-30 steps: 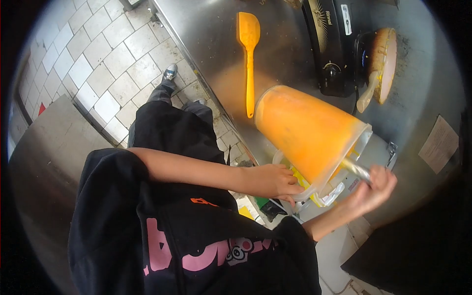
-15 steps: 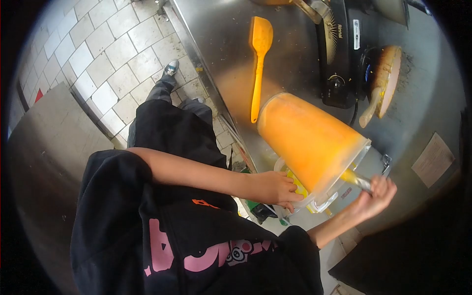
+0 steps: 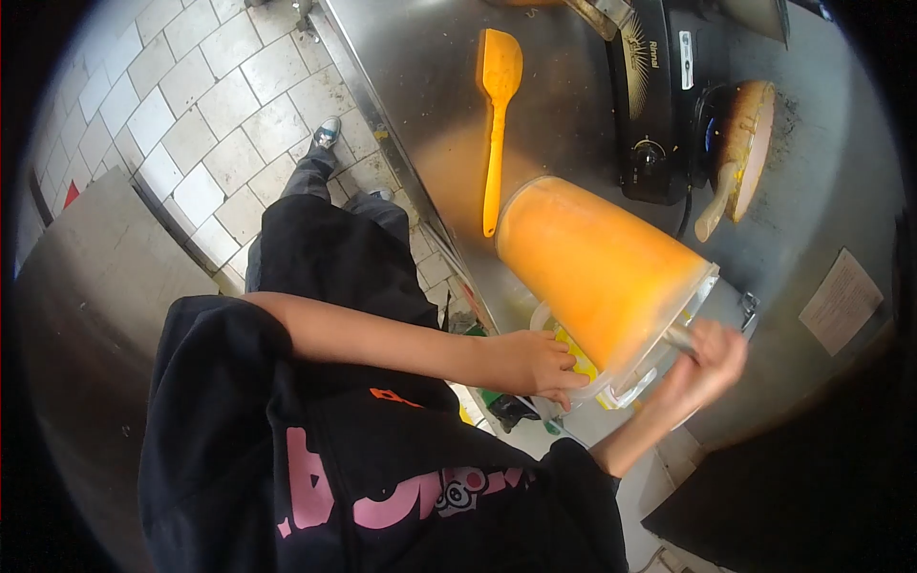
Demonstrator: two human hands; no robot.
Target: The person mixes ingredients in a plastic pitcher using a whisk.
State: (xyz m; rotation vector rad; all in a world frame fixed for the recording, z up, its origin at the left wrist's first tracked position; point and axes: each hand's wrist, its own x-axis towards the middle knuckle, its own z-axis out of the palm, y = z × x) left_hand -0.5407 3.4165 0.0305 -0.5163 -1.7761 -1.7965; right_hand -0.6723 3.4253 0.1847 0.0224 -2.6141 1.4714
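Observation:
A large translucent container [image 3: 597,267] with orange contents stands on the steel counter, its open rim toward me. My left hand [image 3: 544,368] has its fingers closed over the near rim. My right hand [image 3: 712,358] grips a metallic handle [image 3: 676,334] that reaches down into the container; the utensil's lower end is hidden inside, and the hand is slightly blurred. An orange spatula [image 3: 497,124] lies on the counter just beyond the container.
Behind the container is a black gas stove [image 3: 650,115] with a pan [image 3: 750,153] at its right, handle toward me. A paper sheet [image 3: 841,304] is on the steel surface at right. The counter edge [image 3: 382,134] runs beside the tiled floor [image 3: 239,105].
My right hand has swung with the handle, first a little down and right, then back left and up over the rim. My left hand keeps its hold. The view has shifted slightly.

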